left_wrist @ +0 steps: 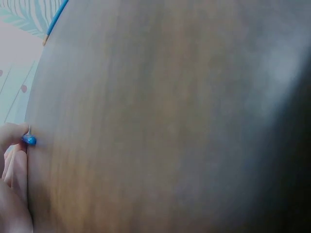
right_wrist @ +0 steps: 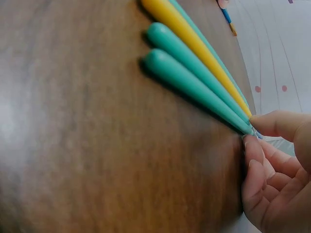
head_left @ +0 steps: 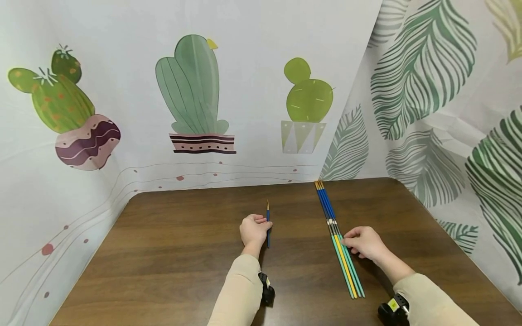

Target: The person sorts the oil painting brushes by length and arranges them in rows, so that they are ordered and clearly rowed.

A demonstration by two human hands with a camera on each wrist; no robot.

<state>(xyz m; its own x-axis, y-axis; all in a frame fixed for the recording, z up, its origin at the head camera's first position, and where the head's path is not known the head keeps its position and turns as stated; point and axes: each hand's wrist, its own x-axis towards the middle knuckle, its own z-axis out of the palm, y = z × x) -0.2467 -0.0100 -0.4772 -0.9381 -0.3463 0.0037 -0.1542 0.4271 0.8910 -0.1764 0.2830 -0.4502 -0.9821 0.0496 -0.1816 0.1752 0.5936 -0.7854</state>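
Observation:
My left hand (head_left: 253, 230) pinches a slim blue paintbrush (head_left: 268, 235) between thumb and fingers, its brown bristle tip pointing to the far edge. In the left wrist view, only a blue end (left_wrist: 31, 140) shows at the fingertips. To the right, three green paintbrushes (right_wrist: 187, 90) and a yellow paintbrush (head_left: 348, 271) lie side by side. My right hand (head_left: 364, 242) pinches the rightmost green one near its ferrule, the thumb close to the yellow one. Beyond their pale tips, several blue paintbrushes (head_left: 325, 199) continue the row to the table's far edge.
The brown wooden table (head_left: 183, 253) has a rounded far edge against a hanging cloth (head_left: 253, 90) printed with cacti and leaves. Small dark cameras sit at the left wrist (head_left: 267, 290) and right wrist (head_left: 393, 310).

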